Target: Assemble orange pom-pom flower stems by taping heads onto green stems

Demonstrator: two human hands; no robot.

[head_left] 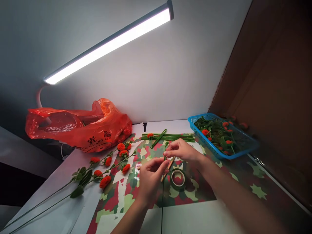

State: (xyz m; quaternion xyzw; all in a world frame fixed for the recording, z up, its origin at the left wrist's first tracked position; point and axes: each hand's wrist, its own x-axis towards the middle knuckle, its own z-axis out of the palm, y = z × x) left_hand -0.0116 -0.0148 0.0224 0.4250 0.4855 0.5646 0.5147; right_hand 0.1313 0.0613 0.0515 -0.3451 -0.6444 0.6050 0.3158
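Observation:
Between my two hands stands a thin green flower stem (162,198), its lower end running down past the table's near edge of view. My left hand (153,174) pinches it with thumb and forefinger. Just above, the fingertips of my right hand (179,150) close on the same stem. A small green tip (166,143) shows over my fingers. Below my right hand lies a roll of dark green tape (177,179). A wooden stick (168,169) rests beside the roll, partly covered by my left hand.
Green stems (170,137) lie in a row behind my hands, with a small orange flower (150,135) nearby. Long-stemmed orange flowers (105,182) spread at left before a red plastic bag (80,130). A blue basket (216,152) holds leaves and flowers. A lit lamp (109,44) hangs above.

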